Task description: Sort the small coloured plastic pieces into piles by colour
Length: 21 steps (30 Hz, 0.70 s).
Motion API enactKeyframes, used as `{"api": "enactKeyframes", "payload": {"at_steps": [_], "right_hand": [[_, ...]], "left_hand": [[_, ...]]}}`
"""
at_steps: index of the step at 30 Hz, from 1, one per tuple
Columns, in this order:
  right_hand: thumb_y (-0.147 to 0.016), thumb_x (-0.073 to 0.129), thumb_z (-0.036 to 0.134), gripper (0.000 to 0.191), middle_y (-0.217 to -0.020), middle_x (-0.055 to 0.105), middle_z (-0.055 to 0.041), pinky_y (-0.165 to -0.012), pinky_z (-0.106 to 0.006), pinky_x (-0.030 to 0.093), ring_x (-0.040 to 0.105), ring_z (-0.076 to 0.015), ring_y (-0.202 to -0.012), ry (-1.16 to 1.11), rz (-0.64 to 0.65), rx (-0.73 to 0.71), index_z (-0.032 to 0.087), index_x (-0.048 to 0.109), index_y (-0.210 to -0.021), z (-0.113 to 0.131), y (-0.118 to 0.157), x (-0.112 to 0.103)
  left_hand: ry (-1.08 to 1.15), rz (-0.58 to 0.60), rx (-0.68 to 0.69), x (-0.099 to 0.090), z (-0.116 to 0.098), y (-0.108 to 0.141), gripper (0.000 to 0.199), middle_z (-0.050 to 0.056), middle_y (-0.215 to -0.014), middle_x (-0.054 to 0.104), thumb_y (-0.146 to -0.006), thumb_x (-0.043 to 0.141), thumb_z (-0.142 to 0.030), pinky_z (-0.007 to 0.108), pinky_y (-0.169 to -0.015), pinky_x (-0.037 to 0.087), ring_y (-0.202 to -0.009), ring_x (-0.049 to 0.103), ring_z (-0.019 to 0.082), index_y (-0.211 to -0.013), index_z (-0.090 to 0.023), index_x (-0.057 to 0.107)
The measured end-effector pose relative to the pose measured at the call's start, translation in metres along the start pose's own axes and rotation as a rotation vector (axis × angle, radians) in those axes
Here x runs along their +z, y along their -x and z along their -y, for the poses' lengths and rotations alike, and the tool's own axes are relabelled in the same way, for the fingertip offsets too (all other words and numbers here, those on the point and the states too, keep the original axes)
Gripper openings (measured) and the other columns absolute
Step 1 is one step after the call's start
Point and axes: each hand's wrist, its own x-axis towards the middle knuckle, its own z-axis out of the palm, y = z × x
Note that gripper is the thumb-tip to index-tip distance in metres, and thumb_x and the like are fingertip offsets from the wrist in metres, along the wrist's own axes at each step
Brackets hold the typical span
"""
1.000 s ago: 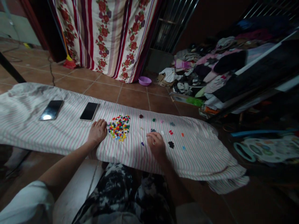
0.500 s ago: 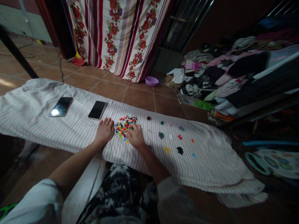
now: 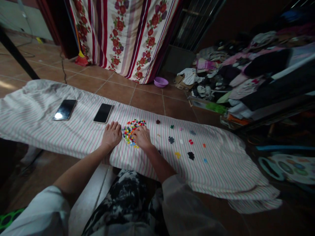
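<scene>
Looks like a home: striped floral fabric curtain (image 3: 130, 39), heaped multicolored clothes (image 3: 221, 70), red-and-yellow plastic broom (image 3: 81, 59), round purple plastic basin (image 3: 161, 82) on brown square-tiled floor (image 3: 118, 91).

Through the head view I counted two phones (image 3: 65, 109), one multicoloured pile (image 3: 135, 123) whose pieces were too small and crowded to number, and thirteen separate colour clusters (image 3: 171, 140): twelve in plain view and one dark one partly hidden. Beyond the tabletop (image 3: 216, 173) I counted one purple bowl (image 3: 161, 82), one floral curtain (image 3: 128, 39) and one broom (image 3: 81, 58); the heaped clothes (image 3: 228, 70) overlapped too much to count.
</scene>
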Motion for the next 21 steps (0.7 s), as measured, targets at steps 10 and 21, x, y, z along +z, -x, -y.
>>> {"api": "enactKeyframes", "payload": {"at_steps": [10, 21], "right_hand": [[-0.091, 0.060, 0.023, 0.016, -0.110, 0.065, -0.0112, -0.092, -0.041, 0.038, 0.046, -0.0279, -0.111, 0.077, 0.044, 0.019, 0.022, 0.076, -0.090, 0.005, -0.009, 0.000], [-0.092, 0.058, 0.025, 0.015, -0.098, 0.072, -0.0040, -0.086, -0.034, 0.039, 0.054, -0.0224, -0.101, -0.043, -0.096, -0.025, 0.024, 0.072, -0.091, -0.002, 0.003, 0.004]], "left_hand": [[0.033, -0.004, -0.012, -0.001, 0.000, -0.001, 0.042, 0.016, -0.138, 0.058, -0.092, 0.036, -0.029, 0.051, -0.112, 0.030, -0.135, 0.046, 0.032, -0.125, -0.016, 0.059], [0.029, 0.017, -0.013, -0.002, -0.001, -0.001, 0.042, 0.017, -0.138, 0.058, -0.093, 0.035, -0.030, 0.051, -0.112, 0.030, -0.135, 0.045, 0.032, -0.124, -0.014, 0.060]]}}
